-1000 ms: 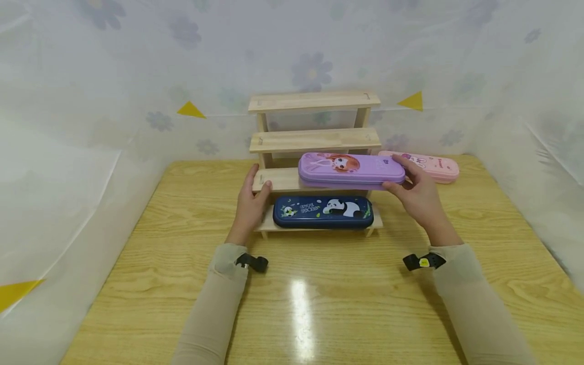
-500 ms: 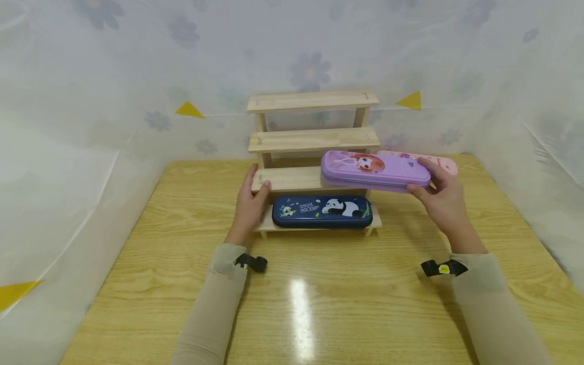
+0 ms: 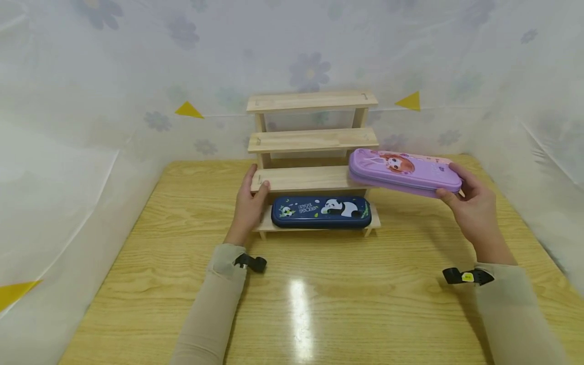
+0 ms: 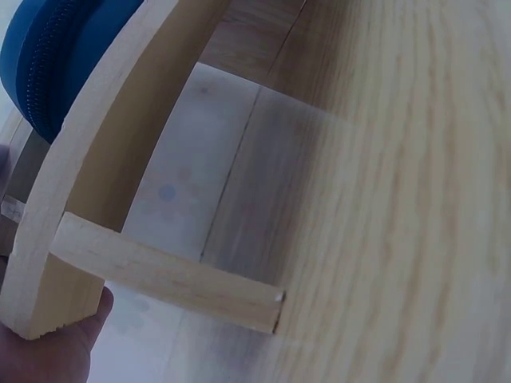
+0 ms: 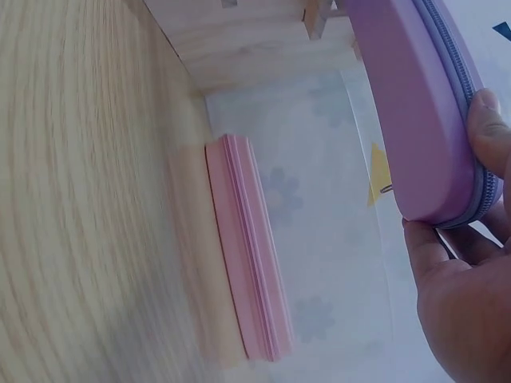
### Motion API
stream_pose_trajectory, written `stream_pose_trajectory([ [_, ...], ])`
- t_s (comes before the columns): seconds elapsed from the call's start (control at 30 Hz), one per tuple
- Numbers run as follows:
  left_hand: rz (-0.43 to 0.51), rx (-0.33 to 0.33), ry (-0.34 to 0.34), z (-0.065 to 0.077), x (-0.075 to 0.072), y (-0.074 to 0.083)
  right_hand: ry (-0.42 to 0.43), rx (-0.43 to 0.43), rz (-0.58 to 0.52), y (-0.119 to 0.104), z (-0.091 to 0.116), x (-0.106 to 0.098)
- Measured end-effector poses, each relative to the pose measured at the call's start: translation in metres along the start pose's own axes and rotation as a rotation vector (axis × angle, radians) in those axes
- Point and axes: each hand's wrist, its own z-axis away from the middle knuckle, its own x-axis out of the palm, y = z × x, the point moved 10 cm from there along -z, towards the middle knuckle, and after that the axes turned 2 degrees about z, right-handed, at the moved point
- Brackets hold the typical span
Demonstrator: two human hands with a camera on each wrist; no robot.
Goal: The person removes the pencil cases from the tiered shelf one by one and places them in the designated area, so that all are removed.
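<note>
My right hand (image 3: 474,218) grips the right end of a purple zipped pencil case (image 3: 406,173) with a red-haired girl on its lid. In the right wrist view, the purple case (image 5: 423,112) is held off the table, thumb near the zipper. Its left end overlaps the right end of a stepped wooden rack (image 3: 301,178) in the head view; whether they touch I cannot tell. My left hand (image 3: 248,205) holds the left end of the rack's second step from the bottom. On the lowest step lies a dark blue panda pencil case (image 3: 321,212).
A pink pencil case (image 5: 247,247) lies on the wooden table (image 3: 319,294) beyond the purple one, mostly hidden in the head view. The rack's upper two steps (image 3: 312,102) rise at the back. A flower-patterned white sheet (image 3: 219,50) encloses the table's back and sides.
My right hand has carried the purple pencil case rightward, away from over the second step, and it now tilts down to the right. My left hand has stayed on the rack.
</note>
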Motion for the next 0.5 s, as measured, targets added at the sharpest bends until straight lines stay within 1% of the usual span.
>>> stream_pose_trajectory([
  [0.17, -0.004, 0.02, 0.012, 0.002, -0.001, 0.004, 0.044, -0.016, -0.047, 0.001, 0.003, -0.018],
  [0.23, -0.007, 0.023, 0.014, 0.002, -0.002, 0.004, 0.064, -0.014, -0.046, 0.002, 0.003, -0.025],
  [0.33, -0.011, 0.02, 0.011, 0.002, -0.002, 0.004, 0.096, -0.005, -0.045, 0.006, 0.005, -0.036],
  [0.5, -0.001, 0.013, -0.004, 0.002, 0.0, 0.005, 0.153, 0.024, -0.089, 0.014, 0.006, -0.052],
])
